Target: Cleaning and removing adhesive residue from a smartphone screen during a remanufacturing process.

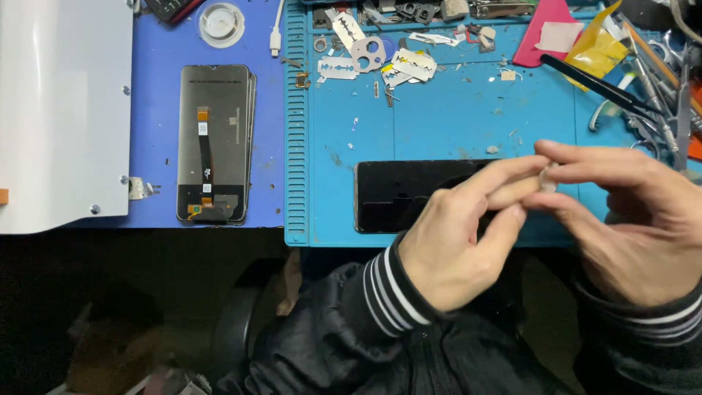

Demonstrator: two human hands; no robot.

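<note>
Pale and small, a scrap of something [548,178] sits pinched between both hands just above the near edge of the blue work mat [439,124]; it is too blurred to tell what it is. The left hand [457,245] comes up from a black sleeve with white-striped cuff, its fingers [512,170] narrowed to meet the scrap from the left. The right hand [636,219] closes on it from the right, thumb and forefinger tips together around it. Both hands hover over a dark phone [409,194] lying flat on the mat, its right end hidden behind them.

Farther back on the mat lie several razor blades [413,64], small metal parts and bits of debris. Black tweezers [596,84] lie at an angle to the right, near a yellow packet [596,47] and a pink wedge-shaped piece [545,33]. Left of the mat, on the blue counter [157,139], a stack of phone screens [214,143] lies back side up beside a white box [62,110].
</note>
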